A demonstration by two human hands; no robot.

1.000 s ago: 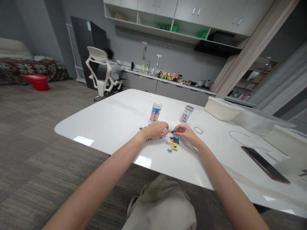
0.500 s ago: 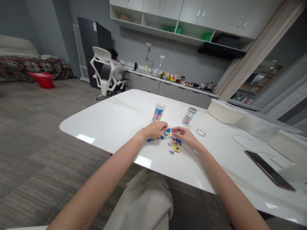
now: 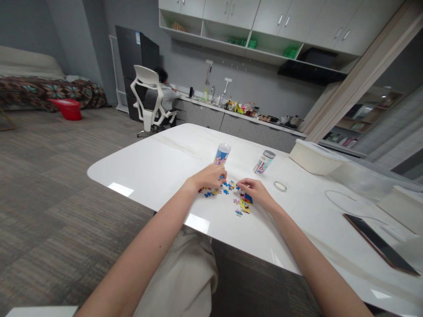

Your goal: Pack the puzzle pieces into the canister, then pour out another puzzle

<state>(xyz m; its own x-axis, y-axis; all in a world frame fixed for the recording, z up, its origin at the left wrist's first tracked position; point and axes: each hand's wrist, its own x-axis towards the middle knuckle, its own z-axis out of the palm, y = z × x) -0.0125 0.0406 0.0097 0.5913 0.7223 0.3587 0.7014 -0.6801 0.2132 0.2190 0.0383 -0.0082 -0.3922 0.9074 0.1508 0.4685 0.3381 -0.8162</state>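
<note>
Loose jigsaw puzzle pieces [image 3: 226, 192], mostly blue with some yellow and pink, lie on the white table [image 3: 158, 165] between and below my hands. My left hand [image 3: 211, 176] is closed over the left part of the pile, with a bit of blue puzzle piece showing at its fingertips. On the other side, my right hand [image 3: 253, 188] pinches at a blue puzzle piece beside the pile's right end. Just under that hand is a joined cluster with a yellow cartoon face [image 3: 245, 205]; its upper part is partly covered by the fingers.
Behind my left hand stands a clear-topped cylinder [image 3: 222, 154] with a cartoon print; a grey-lidded can [image 3: 264, 162] stands farther right. A tape roll [image 3: 280, 186], a tablet [image 3: 380, 244], a cable and a cream bin [image 3: 317, 158] are rightward. A person sits in the white chair [image 3: 148, 97].
My left hand has drawn back to the left, widening the gap between my hands and uncovering more pieces. My right hand stays near the right end of the pile. The view has shifted slightly.
</note>
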